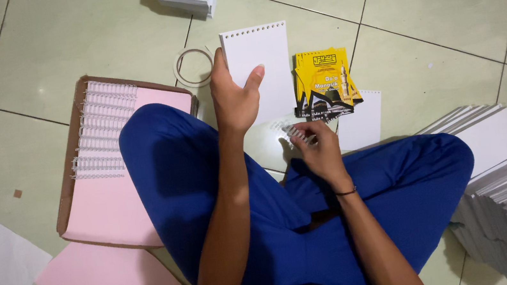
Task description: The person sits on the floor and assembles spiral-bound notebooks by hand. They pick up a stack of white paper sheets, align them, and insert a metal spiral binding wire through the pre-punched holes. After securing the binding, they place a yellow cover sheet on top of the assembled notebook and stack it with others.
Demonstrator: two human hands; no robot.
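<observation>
Pale green floor tiles (60,37) all round. Left hand (234,96) has its grip clamped on a white punched pad (260,64), upright beside the yellow booklets (325,82); right hand (322,147) pinches a wire binding coil (294,132) just below. More coils (100,129) lie on pink sheets (113,205).
</observation>
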